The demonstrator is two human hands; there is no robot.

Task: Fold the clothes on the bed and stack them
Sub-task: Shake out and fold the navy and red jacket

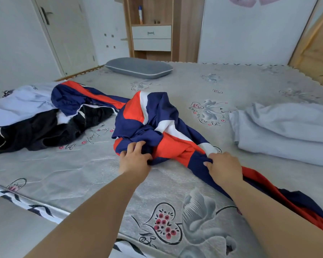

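**Both hands gripping crumpled tracksuit jacket at mid-bed**

Left hand (pixel 133 158) and right hand (pixel 223 167) apart, each with fingers curled into the thin, smooth fabric of a navy, orange and white jacket (pixel 157 123). Bunched and twisted at the middle of the bed (pixel 82 174), one long part trailing off toward the near right edge. A second navy and orange garment (pixel 76 98) heaped at the far left, draped over a rumpled black garment (pixel 35 131) and beside a pale, soft white one (pixel 17 105). At the right, a loosely rolled pale grey blanket (pixel 287 131), thick and creased. Quilted grey mattress cover printed with flowers and hearts, scalloped along the far edge. Flat rounded grey pillow (pixel 138 68) at the far side. Beyond, white walls, a white door (pixel 67 30) at the far left, a wooden shelf unit with white drawers (pixel 151 38).
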